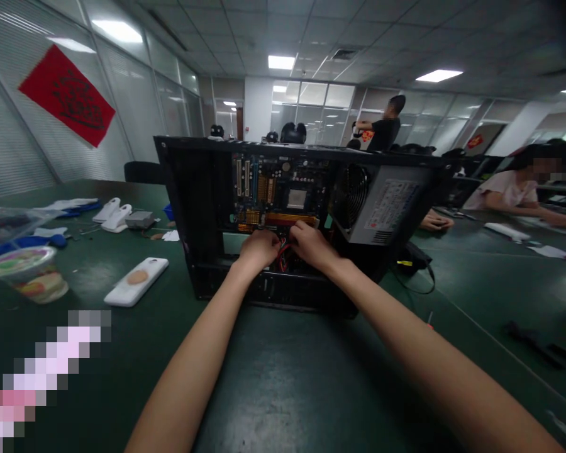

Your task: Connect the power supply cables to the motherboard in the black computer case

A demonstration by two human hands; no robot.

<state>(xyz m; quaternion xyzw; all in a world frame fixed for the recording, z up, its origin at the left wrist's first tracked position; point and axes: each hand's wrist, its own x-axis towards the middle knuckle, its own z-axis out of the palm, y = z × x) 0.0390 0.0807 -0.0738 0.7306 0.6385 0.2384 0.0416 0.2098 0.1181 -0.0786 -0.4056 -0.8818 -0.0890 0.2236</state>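
An open black computer case (273, 296) stands on the green table in front of me, its inside facing me. The motherboard (273, 189) is mounted at its back wall, and a grey power supply (393, 204) sits at the upper right beside a black fan (351, 192). My left hand (259, 248) and my right hand (311, 245) reach into the lower middle, close together. Between them run thin red and dark cables (283, 250). The fingers of both hands are bent and pinched near these cables; their tips are partly hidden, so the exact grip is unclear.
Left on the table (273, 384) lie a white phone-like object (136, 281), a plastic cup (40, 277) and white objects (117, 214). To the right are a black pouch (412, 258) with a strap and black pieces (532, 343). A person (509, 189) sits at the right.
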